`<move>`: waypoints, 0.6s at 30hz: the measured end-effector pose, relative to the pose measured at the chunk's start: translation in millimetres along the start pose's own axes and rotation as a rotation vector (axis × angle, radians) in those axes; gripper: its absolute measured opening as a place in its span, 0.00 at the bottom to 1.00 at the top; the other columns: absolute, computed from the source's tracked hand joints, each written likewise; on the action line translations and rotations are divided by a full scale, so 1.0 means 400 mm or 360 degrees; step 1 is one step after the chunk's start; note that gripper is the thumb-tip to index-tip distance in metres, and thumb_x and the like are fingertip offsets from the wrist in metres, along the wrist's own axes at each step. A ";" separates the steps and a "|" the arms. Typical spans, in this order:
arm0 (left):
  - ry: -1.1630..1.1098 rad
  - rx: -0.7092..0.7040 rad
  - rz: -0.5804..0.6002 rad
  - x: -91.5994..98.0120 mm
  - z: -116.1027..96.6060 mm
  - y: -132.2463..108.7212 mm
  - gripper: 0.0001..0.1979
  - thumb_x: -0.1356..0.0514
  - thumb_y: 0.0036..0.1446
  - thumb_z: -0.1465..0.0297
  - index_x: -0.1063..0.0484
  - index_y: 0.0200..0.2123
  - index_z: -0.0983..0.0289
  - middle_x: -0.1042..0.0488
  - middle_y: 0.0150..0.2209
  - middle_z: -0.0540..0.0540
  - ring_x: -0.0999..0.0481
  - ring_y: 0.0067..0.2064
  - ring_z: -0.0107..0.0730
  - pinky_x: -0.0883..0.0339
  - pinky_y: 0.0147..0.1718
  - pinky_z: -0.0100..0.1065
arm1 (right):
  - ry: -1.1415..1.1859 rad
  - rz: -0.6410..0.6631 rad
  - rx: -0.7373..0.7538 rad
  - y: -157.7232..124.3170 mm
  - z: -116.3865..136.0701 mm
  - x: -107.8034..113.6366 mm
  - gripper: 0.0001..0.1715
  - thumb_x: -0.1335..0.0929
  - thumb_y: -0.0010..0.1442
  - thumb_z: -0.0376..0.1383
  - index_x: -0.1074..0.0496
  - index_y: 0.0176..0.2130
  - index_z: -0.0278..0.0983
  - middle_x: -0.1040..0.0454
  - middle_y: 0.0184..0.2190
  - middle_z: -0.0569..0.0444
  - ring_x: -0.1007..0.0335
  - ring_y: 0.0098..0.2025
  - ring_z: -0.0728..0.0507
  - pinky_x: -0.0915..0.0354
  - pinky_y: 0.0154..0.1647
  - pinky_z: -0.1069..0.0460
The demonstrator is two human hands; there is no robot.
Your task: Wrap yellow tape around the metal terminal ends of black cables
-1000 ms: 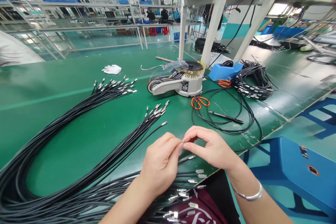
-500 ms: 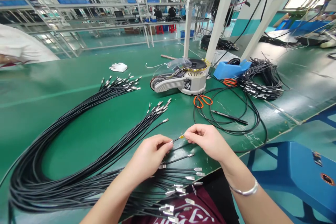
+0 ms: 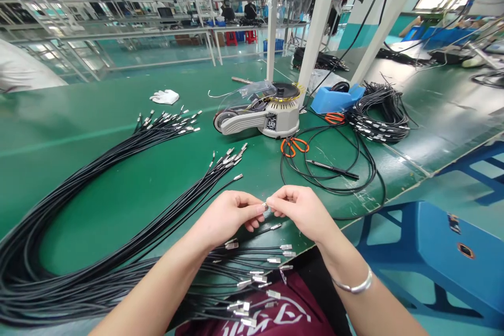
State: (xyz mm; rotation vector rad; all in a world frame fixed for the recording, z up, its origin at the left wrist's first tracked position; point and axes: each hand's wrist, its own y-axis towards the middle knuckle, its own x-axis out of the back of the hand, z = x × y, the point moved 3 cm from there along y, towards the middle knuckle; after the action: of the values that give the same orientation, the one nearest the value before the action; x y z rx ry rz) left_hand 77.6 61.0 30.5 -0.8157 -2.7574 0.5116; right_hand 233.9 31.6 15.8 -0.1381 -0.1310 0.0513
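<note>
My left hand (image 3: pixel 236 215) and my right hand (image 3: pixel 301 212) meet fingertip to fingertip above the bench's front edge. Both are closed in a pinch at the end of a black cable, where a small shiny metal tip (image 3: pixel 266 206) shows between the thumbs. My fingers hide most of that end, including any yellow tape on it. Below my hands, a bundle of black cables (image 3: pixel 157 273) with silver connectors loops around from the left and ends close to my lap. Its other ends (image 3: pixel 228 160) lie on the green bench beyond my left hand.
A tape dispenser (image 3: pixel 279 121) stands behind my hands, near orange-handled scissors (image 3: pixel 294 147) and a black pen (image 3: pixel 333 169). Coiled cables (image 3: pixel 380 115) and a blue holder (image 3: pixel 336 100) sit to the right. A white glove (image 3: pixel 164 96) lies at the back; a blue stool (image 3: pixel 441 262) stands at right.
My two hands have come together, closing the gap where the cable end and a yellow piece showed. The yellow piece is now hidden. The whole view has shifted slightly.
</note>
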 end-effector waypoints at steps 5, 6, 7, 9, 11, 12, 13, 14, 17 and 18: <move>0.0054 0.0010 -0.0011 -0.001 -0.002 0.001 0.12 0.37 0.48 0.63 0.22 0.28 0.67 0.25 0.24 0.52 0.31 0.23 0.25 0.34 0.26 0.28 | -0.0106 0.0062 0.0038 -0.006 0.001 0.019 0.12 0.31 0.53 0.41 0.25 0.28 0.34 0.25 0.25 0.53 0.32 0.28 0.47 0.36 0.33 0.53; 0.0093 -0.0002 -0.0014 -0.001 -0.003 0.000 0.12 0.37 0.48 0.62 0.23 0.28 0.67 0.25 0.24 0.52 0.31 0.23 0.25 0.35 0.26 0.28 | -0.0125 0.0082 0.0042 -0.006 0.001 0.024 0.12 0.31 0.54 0.41 0.25 0.29 0.34 0.25 0.26 0.53 0.31 0.29 0.47 0.36 0.33 0.53; 0.0133 -0.0019 -0.0018 -0.001 -0.006 -0.001 0.13 0.38 0.48 0.62 0.23 0.29 0.67 0.26 0.25 0.52 0.31 0.24 0.25 0.35 0.26 0.28 | -0.0139 0.0096 0.0042 -0.006 0.000 0.028 0.12 0.31 0.54 0.41 0.25 0.30 0.34 0.25 0.26 0.53 0.31 0.29 0.47 0.36 0.33 0.53; 0.0205 -0.0040 -0.0019 -0.002 -0.009 -0.002 0.13 0.39 0.49 0.62 0.23 0.29 0.67 0.26 0.25 0.51 0.32 0.23 0.25 0.36 0.25 0.27 | -0.0154 0.0094 0.0035 -0.003 -0.002 0.031 0.12 0.31 0.54 0.41 0.25 0.31 0.34 0.25 0.27 0.53 0.32 0.29 0.47 0.36 0.33 0.53; 0.0294 -0.0024 -0.0033 -0.003 -0.007 -0.004 0.13 0.40 0.50 0.61 0.24 0.31 0.66 0.27 0.25 0.50 0.32 0.23 0.25 0.38 0.23 0.27 | -0.0164 0.0091 0.0042 0.000 -0.006 0.028 0.11 0.31 0.54 0.41 0.25 0.31 0.34 0.25 0.27 0.54 0.32 0.29 0.47 0.36 0.32 0.53; 0.0361 -0.0012 -0.0057 -0.003 -0.004 -0.005 0.14 0.41 0.50 0.61 0.24 0.31 0.65 0.27 0.24 0.50 0.33 0.23 0.26 0.38 0.22 0.27 | -0.0168 0.0091 0.0049 0.001 -0.008 0.024 0.11 0.31 0.54 0.41 0.26 0.31 0.34 0.25 0.27 0.54 0.32 0.29 0.47 0.36 0.32 0.53; 0.0436 0.0000 -0.0084 -0.003 -0.001 -0.006 0.14 0.42 0.51 0.60 0.24 0.31 0.65 0.28 0.24 0.49 0.33 0.23 0.26 0.39 0.21 0.27 | -0.0171 0.0087 0.0056 0.002 -0.011 0.021 0.11 0.32 0.55 0.40 0.26 0.31 0.34 0.25 0.27 0.54 0.32 0.29 0.47 0.36 0.32 0.53; 0.0516 0.0001 -0.0109 -0.002 0.002 -0.008 0.15 0.43 0.52 0.59 0.25 0.30 0.64 0.28 0.23 0.49 0.33 0.22 0.27 0.40 0.20 0.27 | -0.0176 0.0086 0.0060 0.002 -0.013 0.018 0.11 0.32 0.55 0.40 0.26 0.30 0.34 0.25 0.27 0.54 0.32 0.29 0.47 0.36 0.32 0.54; 0.0710 -0.0102 -0.0155 -0.004 0.005 -0.015 0.17 0.46 0.54 0.58 0.26 0.26 0.63 0.30 0.21 0.48 0.32 0.23 0.28 0.41 0.20 0.27 | -0.0176 0.0090 0.0074 -0.002 -0.013 0.013 0.10 0.32 0.56 0.40 0.26 0.30 0.35 0.24 0.28 0.54 0.32 0.29 0.48 0.36 0.32 0.54; 0.0754 -0.0165 -0.0165 -0.005 0.003 -0.018 0.17 0.46 0.55 0.58 0.27 0.25 0.63 0.30 0.21 0.48 0.32 0.23 0.28 0.41 0.21 0.27 | -0.0179 0.0090 0.0084 -0.005 -0.010 0.013 0.10 0.32 0.56 0.39 0.26 0.31 0.35 0.24 0.28 0.54 0.32 0.29 0.48 0.36 0.32 0.54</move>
State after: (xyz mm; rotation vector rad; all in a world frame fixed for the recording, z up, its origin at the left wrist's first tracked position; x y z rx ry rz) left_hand 75.5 53.9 31.9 -0.7025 -2.3817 0.1312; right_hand 239.5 29.5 12.6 -0.0863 -0.2378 0.1186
